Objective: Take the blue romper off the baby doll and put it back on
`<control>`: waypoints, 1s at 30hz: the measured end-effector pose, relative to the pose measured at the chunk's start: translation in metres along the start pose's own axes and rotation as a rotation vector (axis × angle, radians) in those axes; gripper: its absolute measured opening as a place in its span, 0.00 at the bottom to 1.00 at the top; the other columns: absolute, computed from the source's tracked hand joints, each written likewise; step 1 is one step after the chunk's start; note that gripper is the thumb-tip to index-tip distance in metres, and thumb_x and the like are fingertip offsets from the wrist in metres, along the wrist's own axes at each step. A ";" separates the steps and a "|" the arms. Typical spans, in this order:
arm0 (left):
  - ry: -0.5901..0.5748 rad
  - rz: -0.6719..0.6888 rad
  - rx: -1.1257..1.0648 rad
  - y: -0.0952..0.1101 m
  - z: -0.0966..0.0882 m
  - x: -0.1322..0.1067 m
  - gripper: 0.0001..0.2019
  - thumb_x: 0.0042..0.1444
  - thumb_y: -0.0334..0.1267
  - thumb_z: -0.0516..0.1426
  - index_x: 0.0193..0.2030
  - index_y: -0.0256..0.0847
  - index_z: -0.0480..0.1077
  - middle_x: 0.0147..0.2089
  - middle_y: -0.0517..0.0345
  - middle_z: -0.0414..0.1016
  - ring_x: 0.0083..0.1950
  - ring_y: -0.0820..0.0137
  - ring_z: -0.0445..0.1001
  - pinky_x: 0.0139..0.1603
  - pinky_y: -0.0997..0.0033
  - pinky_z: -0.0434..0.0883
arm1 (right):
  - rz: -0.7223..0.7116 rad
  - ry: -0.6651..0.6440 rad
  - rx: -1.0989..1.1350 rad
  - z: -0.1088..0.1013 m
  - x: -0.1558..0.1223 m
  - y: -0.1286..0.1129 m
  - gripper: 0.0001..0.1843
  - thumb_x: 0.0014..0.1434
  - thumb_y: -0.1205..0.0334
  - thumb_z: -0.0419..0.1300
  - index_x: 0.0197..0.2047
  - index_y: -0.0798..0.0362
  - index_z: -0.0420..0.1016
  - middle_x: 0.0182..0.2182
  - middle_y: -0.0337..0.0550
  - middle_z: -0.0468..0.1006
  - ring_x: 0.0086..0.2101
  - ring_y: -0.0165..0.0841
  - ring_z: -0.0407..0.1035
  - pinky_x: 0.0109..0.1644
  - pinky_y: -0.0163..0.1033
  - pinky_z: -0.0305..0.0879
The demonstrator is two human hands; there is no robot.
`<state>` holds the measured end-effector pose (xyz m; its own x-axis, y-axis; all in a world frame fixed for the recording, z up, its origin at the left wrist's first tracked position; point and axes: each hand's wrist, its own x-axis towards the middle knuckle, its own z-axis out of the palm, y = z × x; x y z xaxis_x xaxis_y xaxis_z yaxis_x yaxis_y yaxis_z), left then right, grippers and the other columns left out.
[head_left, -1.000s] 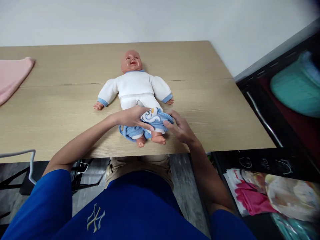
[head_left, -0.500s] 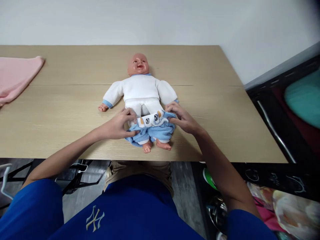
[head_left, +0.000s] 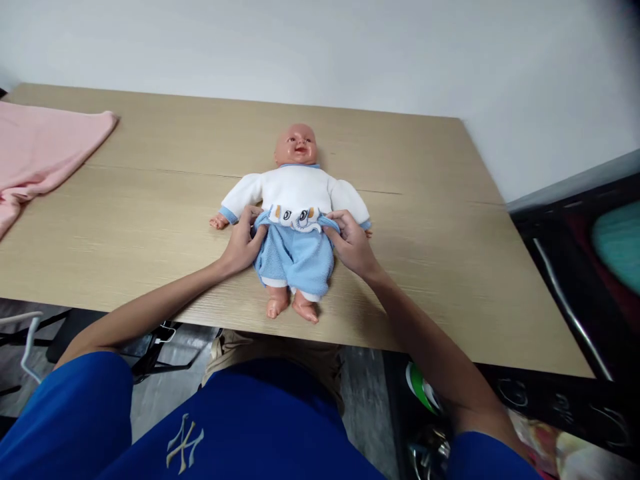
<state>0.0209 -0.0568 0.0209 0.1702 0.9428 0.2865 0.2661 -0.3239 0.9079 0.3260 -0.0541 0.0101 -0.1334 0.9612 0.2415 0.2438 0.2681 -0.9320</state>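
Note:
A baby doll (head_left: 296, 187) in a white long-sleeved top with blue cuffs lies face up, its feet toward me. Light blue overalls (head_left: 295, 257) cover its legs and reach the waist; their white bib with embroidered eyes is partly folded over. My left hand (head_left: 246, 239) pinches the overalls' edge at the doll's waist on the left. On the opposite side, my right hand (head_left: 351, 241) is closed on the same garment's edge. Both bare feet stick out below the white hems.
Pink cloth (head_left: 45, 147) lies at the left of the wooden table (head_left: 425, 253). A white wall stands behind it. Dark shelving (head_left: 560, 267) with a teal item borders the right side. Below the front edge are a green-and-white container (head_left: 421, 387) and a black stand.
Both hands have drawn the overalls up the doll's legs to its waist, covering the white lower part. The view has shifted slightly, showing more of the pink cloth.

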 end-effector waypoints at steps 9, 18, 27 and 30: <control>-0.057 0.065 0.018 -0.004 -0.004 0.002 0.16 0.76 0.57 0.62 0.53 0.47 0.73 0.63 0.44 0.81 0.68 0.51 0.78 0.76 0.43 0.72 | -0.174 0.189 -0.257 0.010 0.001 -0.006 0.03 0.73 0.56 0.67 0.48 0.42 0.82 0.48 0.47 0.87 0.53 0.51 0.78 0.67 0.59 0.73; 0.001 -0.065 -0.104 -0.009 0.005 0.024 0.23 0.73 0.65 0.64 0.53 0.46 0.72 0.52 0.51 0.79 0.55 0.56 0.77 0.63 0.55 0.75 | 0.003 0.271 -0.126 0.021 0.026 0.010 0.18 0.76 0.37 0.66 0.46 0.43 0.78 0.40 0.40 0.82 0.43 0.43 0.74 0.55 0.47 0.73; -0.119 -0.118 -0.095 -0.019 -0.003 -0.002 0.22 0.71 0.62 0.65 0.49 0.45 0.70 0.47 0.56 0.75 0.50 0.60 0.75 0.57 0.58 0.75 | 0.367 0.191 0.196 0.011 -0.004 0.028 0.28 0.64 0.28 0.72 0.46 0.42 0.75 0.40 0.35 0.77 0.46 0.41 0.72 0.59 0.46 0.76; -0.061 -0.157 -0.171 -0.018 -0.001 0.003 0.28 0.73 0.71 0.63 0.47 0.46 0.69 0.43 0.58 0.73 0.45 0.62 0.71 0.50 0.62 0.74 | 0.341 0.180 0.259 0.013 0.001 0.024 0.30 0.62 0.26 0.75 0.48 0.42 0.77 0.42 0.35 0.80 0.46 0.40 0.75 0.59 0.46 0.78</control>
<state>0.0156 -0.0483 0.0059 0.1974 0.9726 0.1231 0.1306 -0.1506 0.9799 0.3194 -0.0474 -0.0155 0.0876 0.9938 -0.0688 -0.0063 -0.0685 -0.9976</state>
